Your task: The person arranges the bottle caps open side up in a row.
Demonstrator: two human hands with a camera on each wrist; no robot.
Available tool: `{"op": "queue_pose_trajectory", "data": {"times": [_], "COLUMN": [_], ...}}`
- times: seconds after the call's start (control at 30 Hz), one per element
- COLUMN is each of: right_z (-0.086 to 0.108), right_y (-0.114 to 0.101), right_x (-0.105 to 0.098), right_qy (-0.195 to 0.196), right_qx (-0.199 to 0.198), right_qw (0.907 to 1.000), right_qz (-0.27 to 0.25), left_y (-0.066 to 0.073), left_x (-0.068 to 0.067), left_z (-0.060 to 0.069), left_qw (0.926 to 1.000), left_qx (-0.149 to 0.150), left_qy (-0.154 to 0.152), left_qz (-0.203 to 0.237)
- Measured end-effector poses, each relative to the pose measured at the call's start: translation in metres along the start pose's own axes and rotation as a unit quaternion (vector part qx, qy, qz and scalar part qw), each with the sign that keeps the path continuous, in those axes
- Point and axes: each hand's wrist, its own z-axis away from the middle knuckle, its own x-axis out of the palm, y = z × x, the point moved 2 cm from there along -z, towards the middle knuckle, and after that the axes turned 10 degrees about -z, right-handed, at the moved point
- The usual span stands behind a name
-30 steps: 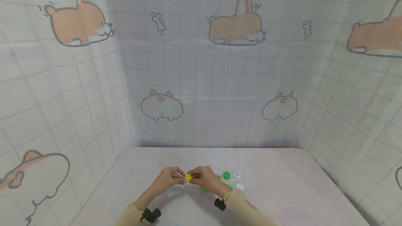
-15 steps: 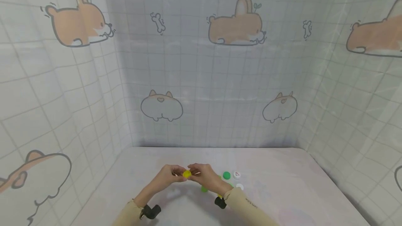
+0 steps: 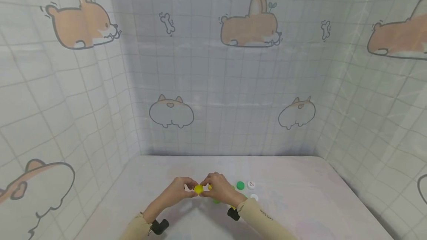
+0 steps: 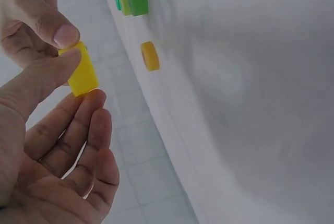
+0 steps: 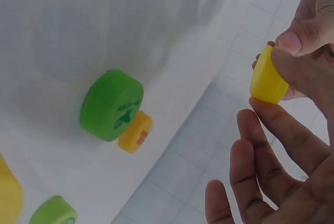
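Observation:
A bright yellow bottle cap [image 3: 198, 189] is up off the table between the two hands. My left hand [image 3: 177, 191] pinches it from the left with thumb and fingertips, while my right hand [image 3: 221, 192] pinches its other side. In the left wrist view the yellow cap [image 4: 83, 75] shows its side, with both thumbs on its near edge. The right wrist view has the same cap [image 5: 269, 80] at upper right. Lower down, on the table, an orange-yellow cap [image 5: 134, 132] stands close to a green cap [image 5: 110, 105] with dark printing.
On the white table [image 3: 300, 195], right of the hands, are a green cap [image 3: 240, 185], a white cap with a red mark [image 3: 251, 185] and a plain white cap [image 3: 254, 197]. More green and yellow caps are partly hidden by the right arm. Patterned curtain walls [image 3: 213, 84] enclose three sides.
The yellow cap rose slightly, then came down a little, staying between both hands. My right hand's fingers have shifted on it, and an orange-yellow cap now shows beneath that hand.

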Motion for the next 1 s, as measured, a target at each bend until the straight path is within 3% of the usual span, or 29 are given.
{"op": "queue_pose_trajectory", "data": {"times": [0.23, 0.5, 0.73, 1.0], "right_z": [0.003, 0.011, 0.024, 0.047], "right_y": [-0.004, -0.021, -0.035, -0.047], "right_x": [-0.001, -0.008, -0.004, 0.01], "right_qy": [0.001, -0.011, -0.04, -0.084], "right_qx": [-0.01, -0.037, -0.068, -0.101], "right_qw": [0.9989, 0.9965, 0.9917, 0.9861], "right_qz": [0.045, 0.074, 0.101, 0.101], "left_y": [0.008, 0.019, 0.029, 0.04], "left_x": [-0.005, -0.011, -0.013, -0.001], "left_z": [0.004, 0.011, 0.03, 0.051], "left_qw": [0.9998, 0.9949, 0.9928, 0.9865], "left_qx": [0.008, 0.022, 0.033, 0.07], "left_qy": [-0.011, -0.004, -0.042, -0.11], "left_qz": [-0.011, -0.098, -0.107, -0.1]}}
